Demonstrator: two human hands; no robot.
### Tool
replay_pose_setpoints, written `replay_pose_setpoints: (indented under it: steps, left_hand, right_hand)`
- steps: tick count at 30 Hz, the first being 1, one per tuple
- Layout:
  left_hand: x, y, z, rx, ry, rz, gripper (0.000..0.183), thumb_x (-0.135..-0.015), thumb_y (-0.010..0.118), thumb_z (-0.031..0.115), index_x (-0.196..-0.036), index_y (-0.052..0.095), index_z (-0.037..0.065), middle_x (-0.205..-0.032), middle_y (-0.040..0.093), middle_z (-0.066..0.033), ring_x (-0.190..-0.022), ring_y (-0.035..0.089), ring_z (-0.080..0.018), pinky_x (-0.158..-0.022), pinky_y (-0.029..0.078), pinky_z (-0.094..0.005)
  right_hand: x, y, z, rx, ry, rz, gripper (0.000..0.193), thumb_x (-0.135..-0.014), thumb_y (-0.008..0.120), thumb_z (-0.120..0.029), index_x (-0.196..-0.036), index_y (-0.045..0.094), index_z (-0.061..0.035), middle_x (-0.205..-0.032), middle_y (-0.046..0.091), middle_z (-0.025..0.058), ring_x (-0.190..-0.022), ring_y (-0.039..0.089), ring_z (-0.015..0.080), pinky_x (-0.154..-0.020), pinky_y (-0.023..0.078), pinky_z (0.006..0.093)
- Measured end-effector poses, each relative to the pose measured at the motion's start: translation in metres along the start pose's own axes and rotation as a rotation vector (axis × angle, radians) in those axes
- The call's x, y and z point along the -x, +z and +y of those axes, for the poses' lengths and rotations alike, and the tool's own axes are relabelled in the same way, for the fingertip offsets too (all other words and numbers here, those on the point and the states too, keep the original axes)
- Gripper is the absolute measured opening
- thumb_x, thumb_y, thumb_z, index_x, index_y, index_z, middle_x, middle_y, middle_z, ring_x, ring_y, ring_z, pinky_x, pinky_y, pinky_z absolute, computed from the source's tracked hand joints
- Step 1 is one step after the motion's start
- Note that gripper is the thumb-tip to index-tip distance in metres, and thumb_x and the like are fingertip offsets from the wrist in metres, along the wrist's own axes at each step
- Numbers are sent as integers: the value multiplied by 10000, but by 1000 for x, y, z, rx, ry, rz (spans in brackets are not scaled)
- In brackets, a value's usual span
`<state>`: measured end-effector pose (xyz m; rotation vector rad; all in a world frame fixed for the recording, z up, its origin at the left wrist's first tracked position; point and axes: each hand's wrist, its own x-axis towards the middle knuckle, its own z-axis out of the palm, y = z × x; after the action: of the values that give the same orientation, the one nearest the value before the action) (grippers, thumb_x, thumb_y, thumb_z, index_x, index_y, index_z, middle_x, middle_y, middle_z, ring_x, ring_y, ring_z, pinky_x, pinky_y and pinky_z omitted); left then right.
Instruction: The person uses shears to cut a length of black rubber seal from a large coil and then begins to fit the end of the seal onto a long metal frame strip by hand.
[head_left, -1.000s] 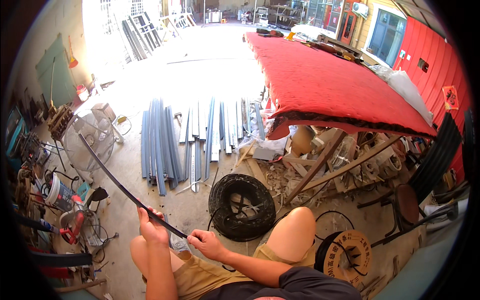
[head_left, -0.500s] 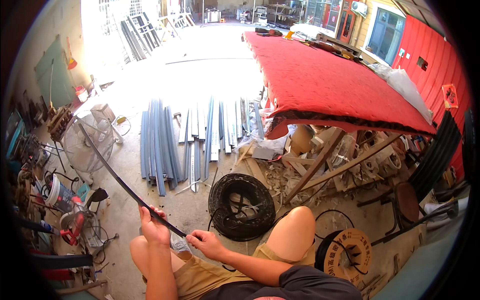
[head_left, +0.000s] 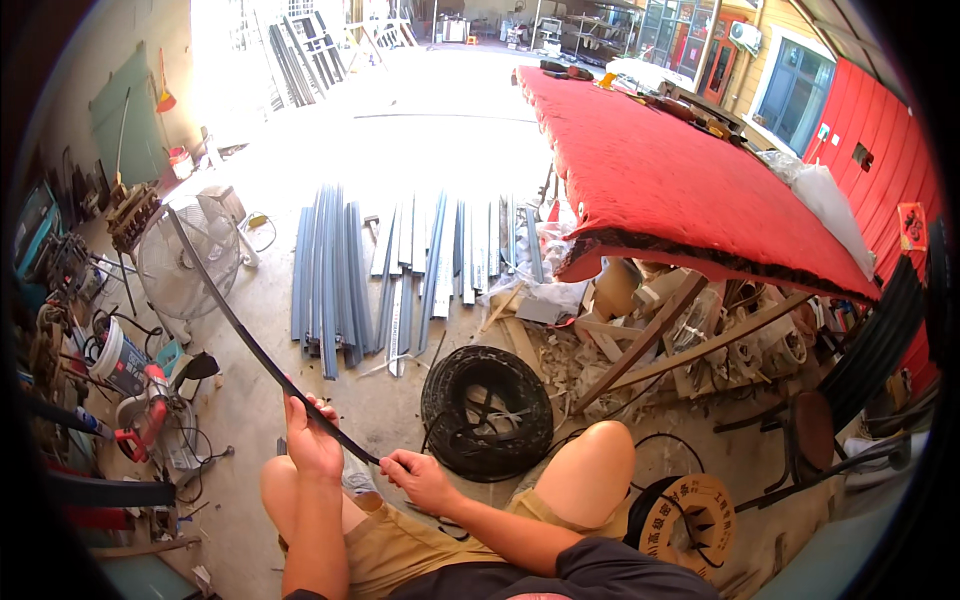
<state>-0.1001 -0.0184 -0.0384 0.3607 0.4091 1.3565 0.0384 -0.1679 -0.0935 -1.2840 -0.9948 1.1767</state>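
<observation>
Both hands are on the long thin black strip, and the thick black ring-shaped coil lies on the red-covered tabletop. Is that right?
Not quite: the head view shows the thick black ring-shaped coil on the grey floor, not on the red-covered tabletop. The rest stands: the left hand and right hand are both on the long thin black strip.

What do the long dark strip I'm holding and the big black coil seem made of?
Long dark strip: plastic, rubber or coated metal, fairly smooth; its even dark surface leaves that open. Big black coil: probably rubber or plastic, slightly glossy, judging by its highlights.
</observation>
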Motion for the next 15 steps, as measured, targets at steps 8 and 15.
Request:
replay_pose_setpoints:
  steps: [8, 15]
  left_hand:
    - [6, -9, 14, 2, 46, 31, 434, -1106, 582, 240, -1537, 530, 230, -998, 565, -3, -890, 527, -118, -816, 504, -271]
    - [-13, -11, 2, 118, -44, -53, 358, -1099, 583, 214, -1457, 593, 222, -1004, 563, -31, -901, 538, -163, -826, 523, -306]
  right_hand:
    - [3, 6, -2, 54, -2, -14, 298, -1087, 628, -285, -988, 735, -25, -772, 667, -12, -723, 595, 56, -668, 501, 254]
    - [-4, 3, -2, 53, -49, 75, 251, -1047, 658, -240, -996, 746, -10, -730, 671, 36, -679, 597, 81, -633, 493, 283]
